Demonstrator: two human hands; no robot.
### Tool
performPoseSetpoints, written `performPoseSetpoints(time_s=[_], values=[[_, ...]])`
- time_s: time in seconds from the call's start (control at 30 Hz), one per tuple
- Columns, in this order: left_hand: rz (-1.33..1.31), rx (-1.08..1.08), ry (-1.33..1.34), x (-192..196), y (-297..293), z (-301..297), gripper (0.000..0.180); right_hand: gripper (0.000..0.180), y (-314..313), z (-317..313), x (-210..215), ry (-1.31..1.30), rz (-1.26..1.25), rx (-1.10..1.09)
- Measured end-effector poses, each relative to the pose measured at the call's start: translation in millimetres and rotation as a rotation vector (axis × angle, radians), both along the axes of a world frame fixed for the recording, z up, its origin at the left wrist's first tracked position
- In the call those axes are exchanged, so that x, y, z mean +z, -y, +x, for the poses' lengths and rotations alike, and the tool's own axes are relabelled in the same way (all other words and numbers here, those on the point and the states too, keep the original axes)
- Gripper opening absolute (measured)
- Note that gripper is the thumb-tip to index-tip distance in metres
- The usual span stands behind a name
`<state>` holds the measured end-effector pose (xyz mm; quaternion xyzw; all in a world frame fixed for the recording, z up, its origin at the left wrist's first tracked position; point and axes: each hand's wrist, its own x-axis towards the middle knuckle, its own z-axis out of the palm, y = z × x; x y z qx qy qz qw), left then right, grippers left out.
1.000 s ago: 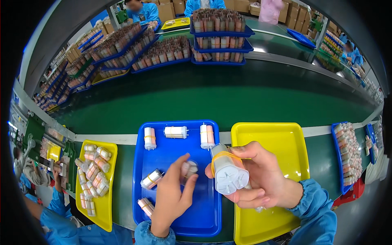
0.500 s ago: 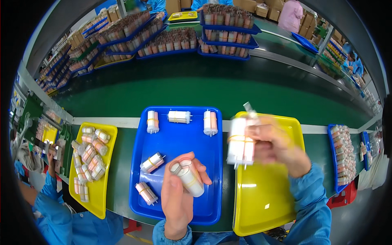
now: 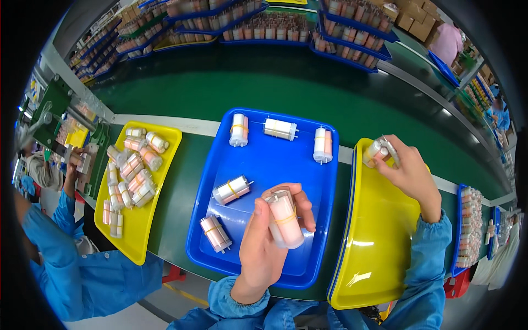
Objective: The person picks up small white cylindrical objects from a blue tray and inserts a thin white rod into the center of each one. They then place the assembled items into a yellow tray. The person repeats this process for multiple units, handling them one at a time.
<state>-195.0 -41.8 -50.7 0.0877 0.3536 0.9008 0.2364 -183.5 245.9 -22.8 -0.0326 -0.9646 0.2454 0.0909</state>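
The pale pink cylinder bundle (image 3: 285,220), bound by a yellow band, sits upright in the left hand (image 3: 269,242) above the near half of the blue tray (image 3: 308,181); the fingers are curled around it and the thumb lies along its left side. Half a second ago this hand held the bundle tilted and lower over the tray; it has since risen and turned it upright. The right hand (image 3: 410,173) has swung from the middle of the yellow tray (image 3: 379,242), just right of the blue tray, out to that tray's far rim, its fingertips pinched on a second banded bundle (image 3: 378,151).

On the blue tray, five more white-and-pink bundles lie on their sides: three (image 3: 280,129) in a row along the far edge, one (image 3: 232,190) near the centre, one (image 3: 215,234) at the near left corner. Left of the blue tray, another yellow tray (image 3: 159,181) carries a loose heap of the same banded bundles (image 3: 135,170). Beyond the blue tray runs the green belt (image 3: 275,82), and past it stand rows of blue trays (image 3: 308,25) packed with upright pinkish cylinders. At the far left, a blue-sleeved co-worker (image 3: 60,258) is at work
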Motion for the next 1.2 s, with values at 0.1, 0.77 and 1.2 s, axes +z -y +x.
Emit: performPoseSetpoints(time_s=[0.1, 0.77, 1.2], values=[[0.064, 0.024, 0.031, -0.4, -1.6, -0.3, 0.056, 0.038, 1.1, 3.4, -2.5, 0.057, -0.028, -0.050], [0.147, 0.070, 0.164, -0.2, -3.3, -1.5, 0.054, 0.029, 88.6, 20.7, -13.9, 0.231, -1.082, 0.083], [0.195, 0.113, 0.067, -5.8, 4.8, 2.0, 0.062, 0.027, 96.2, 18.7, -18.5, 0.155, -0.976, 0.079]])
